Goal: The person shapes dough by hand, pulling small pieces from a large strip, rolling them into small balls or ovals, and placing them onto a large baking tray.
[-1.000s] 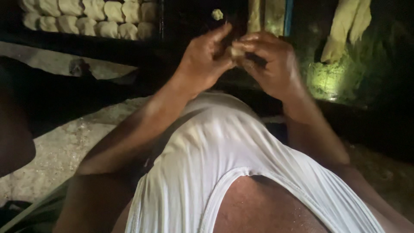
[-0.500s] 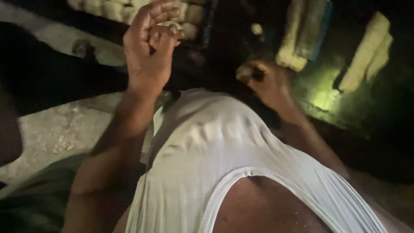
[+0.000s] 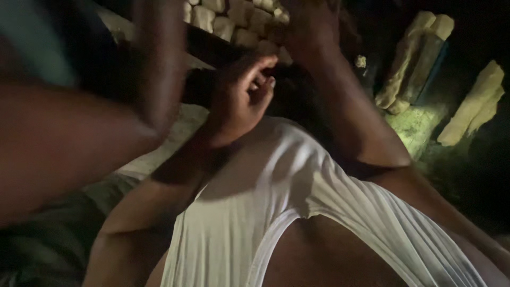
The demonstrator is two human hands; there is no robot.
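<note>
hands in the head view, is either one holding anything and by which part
It cannot be told. The left hand is curled with nothing visible in it. The right hand reaches up by the rows of pale lumps, its fingers blurred and dark.

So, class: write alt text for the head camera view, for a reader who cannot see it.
In dim light, a person's left hand, fingers curled, and right hand reach toward rows of pale lumps. A white vest fills the foreground; a blurred arm crosses left.

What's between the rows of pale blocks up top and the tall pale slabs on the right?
In the head view, the raised right hand and forearm cross that stretch, with one small pale lump in the dark beside them.
</note>
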